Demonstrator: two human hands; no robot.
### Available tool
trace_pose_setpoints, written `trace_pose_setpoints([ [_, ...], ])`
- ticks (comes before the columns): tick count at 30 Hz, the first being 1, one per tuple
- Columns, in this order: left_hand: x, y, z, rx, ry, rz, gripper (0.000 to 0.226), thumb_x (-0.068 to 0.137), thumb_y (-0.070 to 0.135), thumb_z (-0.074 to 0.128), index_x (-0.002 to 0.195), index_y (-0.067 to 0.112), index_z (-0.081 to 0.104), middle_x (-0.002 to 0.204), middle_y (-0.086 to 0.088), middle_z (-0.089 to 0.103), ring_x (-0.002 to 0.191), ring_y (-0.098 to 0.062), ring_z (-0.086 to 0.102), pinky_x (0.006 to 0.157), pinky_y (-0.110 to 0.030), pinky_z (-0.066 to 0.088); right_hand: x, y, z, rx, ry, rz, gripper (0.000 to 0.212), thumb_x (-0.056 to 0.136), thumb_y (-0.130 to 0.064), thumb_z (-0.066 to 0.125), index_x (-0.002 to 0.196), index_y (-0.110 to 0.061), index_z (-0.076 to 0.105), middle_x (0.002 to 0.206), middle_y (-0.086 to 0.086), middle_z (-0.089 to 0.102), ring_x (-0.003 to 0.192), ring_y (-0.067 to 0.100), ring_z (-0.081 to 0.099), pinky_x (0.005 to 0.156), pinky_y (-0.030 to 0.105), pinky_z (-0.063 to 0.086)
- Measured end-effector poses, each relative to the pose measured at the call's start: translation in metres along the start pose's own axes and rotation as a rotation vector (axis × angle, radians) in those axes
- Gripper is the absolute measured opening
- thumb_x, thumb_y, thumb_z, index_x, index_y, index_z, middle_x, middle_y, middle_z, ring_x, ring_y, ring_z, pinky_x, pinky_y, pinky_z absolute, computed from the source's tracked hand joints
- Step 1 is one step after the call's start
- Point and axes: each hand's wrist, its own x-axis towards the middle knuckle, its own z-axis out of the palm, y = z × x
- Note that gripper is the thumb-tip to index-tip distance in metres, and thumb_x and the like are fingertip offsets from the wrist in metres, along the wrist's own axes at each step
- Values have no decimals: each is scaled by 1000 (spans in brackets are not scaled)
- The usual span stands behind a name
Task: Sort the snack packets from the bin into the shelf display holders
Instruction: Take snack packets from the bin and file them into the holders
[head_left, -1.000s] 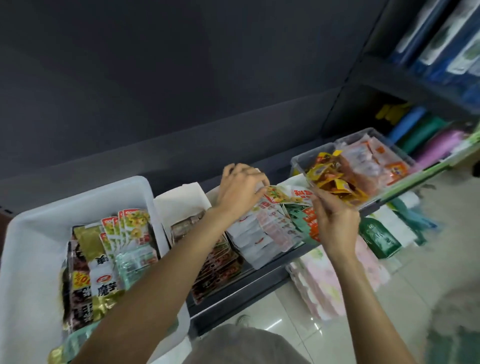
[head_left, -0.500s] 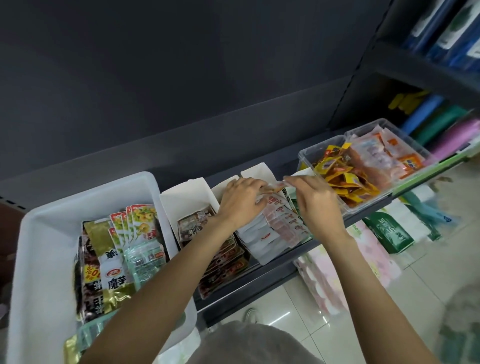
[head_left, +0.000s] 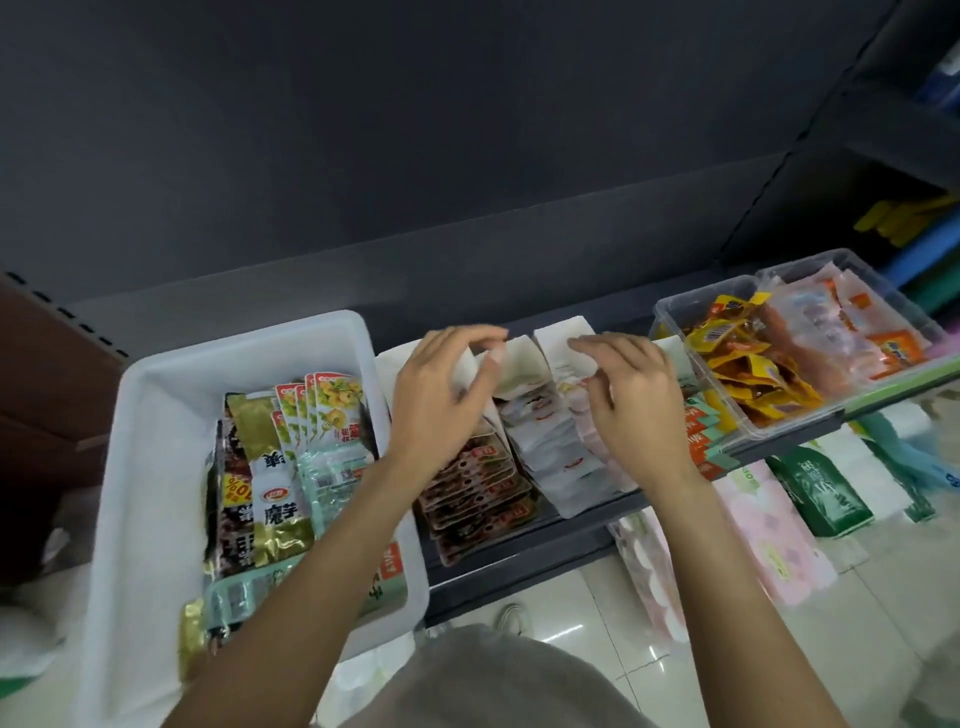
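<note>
A white bin on the left holds several snack packets, green, gold and black. To its right on the shelf stand white display holders with rows of dark red packets and white packets. My left hand is at the back of the holders; its thumb and forefinger pinch the upright white wall of one holder. My right hand lies with bent fingers on top of the white and pink packets in the adjoining holder. Neither hand carries a loose packet.
Two clear tubs at the right hold yellow packets and orange packs. Green and orange packets stand beside my right hand. Below the dark shelf edge lie pink tissue packs and a green pack.
Both hands have moved from the front of the packet rows to the back of the holders. The colourful packet seen between them a second ago is out of sight.
</note>
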Motion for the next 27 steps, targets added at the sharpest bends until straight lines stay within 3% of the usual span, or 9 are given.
trace_pose_setpoints([
  [2,-19,-9,-34,84,238,95,20,92,18,51,92,8,68,90,5,66,85,-8,58,76,-23,44,5,-41,-9,256,74,-43,36,87,-12,39,110,-11,67,103,3,69,97,19,61,84,32,49],
  [4,-41,-24,-64,284,349,112,20,89,15,51,82,6,68,81,0,67,78,-11,55,70,-25,42,7,-80,-3,478,-67,-105,29,91,-9,45,110,-11,68,99,-1,71,91,11,65,81,25,52],
  [7,-81,-58,-95,559,177,-158,19,84,24,50,87,15,66,85,3,69,82,-18,58,71,-30,47,10,-127,29,574,-418,-216,24,93,-10,52,110,-17,68,104,-5,70,90,8,66,79,31,54],
  [13,-125,-103,-117,638,-342,-719,22,84,37,61,105,35,60,103,10,67,102,-16,59,86,-37,51,5,-196,117,58,-770,-564,45,90,-3,54,133,-13,51,134,6,54,123,23,48,105,39,40],
  [15,-130,-112,-114,575,-392,-803,18,83,44,60,99,38,60,101,11,67,98,-15,62,81,-33,53,4,-207,142,-199,-862,-628,56,88,-2,54,141,-7,37,136,14,47,126,31,42,107,46,36],
  [18,-134,-124,-110,497,-443,-880,42,78,61,60,107,32,56,96,8,68,89,-15,63,72,-28,51,7,-211,164,-314,-960,-621,66,83,-8,66,139,-8,32,121,14,52,113,31,49,101,45,40],
  [20,-134,-130,-109,491,-441,-888,45,76,64,61,104,31,53,89,7,68,82,-14,63,67,-26,50,12,-213,170,-243,-993,-630,62,81,-11,71,133,-7,38,97,7,57,95,24,57,94,41,47],
  [24,-134,-139,-109,536,-356,-858,43,77,61,64,67,23,45,92,7,65,65,-10,61,54,-27,48,22,-213,175,-43,-828,-610,12,88,-9,65,100,-10,61,86,2,63,82,17,63,87,36,52],
  [27,-134,-142,-112,461,-265,-885,33,82,50,65,79,18,56,83,1,69,67,-13,63,60,-28,50,26,-212,174,70,-730,-608,11,92,-20,62,98,-13,68,86,-1,69,84,14,66,89,29,49],
])
